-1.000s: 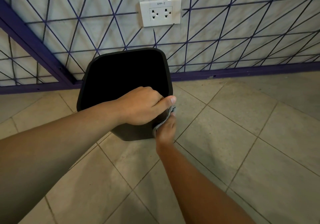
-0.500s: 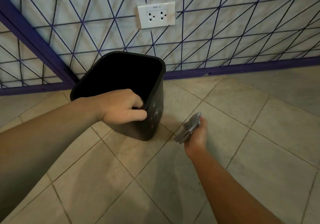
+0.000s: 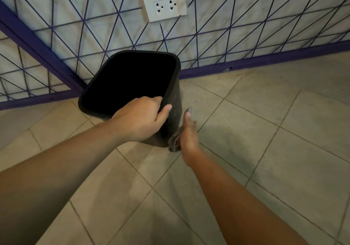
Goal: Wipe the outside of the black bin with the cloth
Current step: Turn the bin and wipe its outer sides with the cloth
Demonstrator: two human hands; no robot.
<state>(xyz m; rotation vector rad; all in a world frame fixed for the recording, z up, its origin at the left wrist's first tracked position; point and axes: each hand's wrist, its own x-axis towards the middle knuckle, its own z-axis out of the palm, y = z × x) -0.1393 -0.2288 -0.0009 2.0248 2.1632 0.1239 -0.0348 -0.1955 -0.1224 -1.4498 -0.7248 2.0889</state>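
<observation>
Head view: black bin (image 3: 132, 82) standing on the tiled floor (image 3: 265, 131), close to the patterned wall (image 3: 246, 27), tipping toward the near left. Left hand (image 3: 141, 119) gripping the near rim at its right corner, fingers hooking inside, thumb lying along the outer wall. Right hand (image 3: 188, 133) pressing the grey cloth (image 3: 175, 139) flat against the bin's right outer side, low down near the base; fingers stretched out over the cloth, with its edge showing above the fingertips and a bunch hanging below the palm.

Likely risks from here: pushing sideways too hard and sliding or toppling the light bin, depending on that single-corner grip; losing the loosely bunched cloth out from under the open palm mid-stroke; skipping the far sides facing the wall, sitting out of sight and awkward to reach; scraping knuckles on the floor near the base.
</observation>
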